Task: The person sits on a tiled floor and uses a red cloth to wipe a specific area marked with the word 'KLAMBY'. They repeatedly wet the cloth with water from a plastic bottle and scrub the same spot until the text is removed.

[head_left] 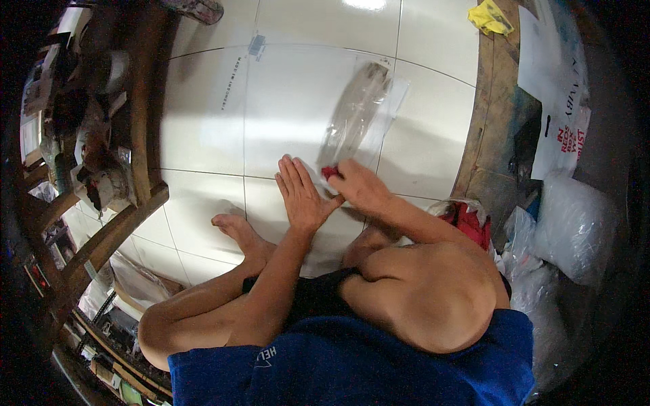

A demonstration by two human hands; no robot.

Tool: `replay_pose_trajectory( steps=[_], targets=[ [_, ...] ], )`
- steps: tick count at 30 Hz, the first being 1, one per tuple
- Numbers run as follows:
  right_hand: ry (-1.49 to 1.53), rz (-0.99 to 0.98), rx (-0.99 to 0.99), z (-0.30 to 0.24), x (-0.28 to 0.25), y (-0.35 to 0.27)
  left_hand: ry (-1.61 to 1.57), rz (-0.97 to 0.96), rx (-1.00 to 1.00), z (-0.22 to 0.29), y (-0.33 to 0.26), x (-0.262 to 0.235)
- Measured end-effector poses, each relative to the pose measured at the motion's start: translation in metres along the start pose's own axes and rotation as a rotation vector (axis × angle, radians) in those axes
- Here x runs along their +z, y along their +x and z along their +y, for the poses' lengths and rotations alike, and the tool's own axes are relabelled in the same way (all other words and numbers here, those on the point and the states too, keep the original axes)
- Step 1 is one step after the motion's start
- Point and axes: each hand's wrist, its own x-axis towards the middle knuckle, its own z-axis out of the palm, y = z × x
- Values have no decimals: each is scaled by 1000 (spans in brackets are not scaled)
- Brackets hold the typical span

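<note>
I sit on a white tiled floor with my knees bent. My left hand (301, 193) lies flat, fingers together, pressing a clear plastic sheet (291, 108) onto the tiles. My right hand (359, 186) is just beside it, touching its thumb side, fingers closed over a small red object (330, 172) at the near end of a long clear plastic bag (355, 111). That bag stretches away from my hands toward the upper right. What the red object is cannot be made out.
A wooden shelf frame (139, 135) crowded with clutter stands at the left. A wooden board (491, 128) runs along the right, with white printed bags (558, 101), clear plastic bags (575, 227), a red cloth (470, 220) and a yellow item (490, 17) near it.
</note>
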Motion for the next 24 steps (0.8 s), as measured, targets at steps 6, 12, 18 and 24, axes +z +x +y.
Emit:
replay_pose_trajectory(
  steps=[6, 12, 18, 24],
  targets=[
    [-189, 652, -283, 48, -91, 85, 34, -30, 14, 6, 4, -6],
    [-370, 607, -357, 19, -117, 78, 10, -10, 0, 4, 4, -9],
    [-218, 277, -521, 1, 17, 36, 18, -42, -12, -3, -6, -1],
    [-468, 810, -456, 14, -107, 118, 75, -89, -40, 1, -6, -9]
  ],
)
